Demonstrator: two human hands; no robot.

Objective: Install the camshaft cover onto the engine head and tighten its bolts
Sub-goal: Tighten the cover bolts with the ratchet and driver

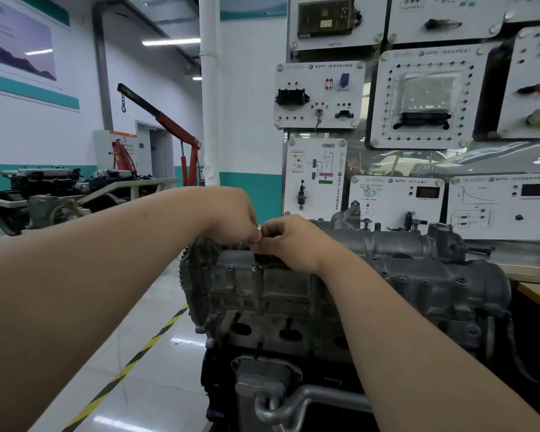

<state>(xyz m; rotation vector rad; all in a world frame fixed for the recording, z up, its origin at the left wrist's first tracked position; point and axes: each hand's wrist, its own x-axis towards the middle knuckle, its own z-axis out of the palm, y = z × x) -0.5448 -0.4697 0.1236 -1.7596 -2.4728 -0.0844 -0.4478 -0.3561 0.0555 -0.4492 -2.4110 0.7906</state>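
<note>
Camshaft cover (418, 269): a grey, rough-cast aluminium casting, dull and lightly stained. It has two long rounded ridges along its length and a row of small round bolt bosses along its near edge. It sits on top of the engine head (265, 333), running from the centre of the view out toward 3 o'clock. The head below it shows dark oval ports on the face nearest you.

Your left hand (234, 216) comes in from 9 o'clock and your right hand (290, 241) from 5 o'clock. They meet at the centre, touching, over the cover's left end. The fingers of your left hand are curled downward, and its fingertips pinch a small bright metal piece (258, 226) that is too small to identify. Your right thumb and forefinger are pressed together just beneath that spot, with the other fingers curled in. What they hold, if anything, cannot be told. A slim upright stud (256, 271) stands on the cover directly below your fingertips.

Background: a red engine hoist (181, 135) at 10 o'clock, white training panels (318, 95) from 1 to 3 o'clock, and a yellow-and-black floor stripe (131, 363) at 7 o'clock.
</note>
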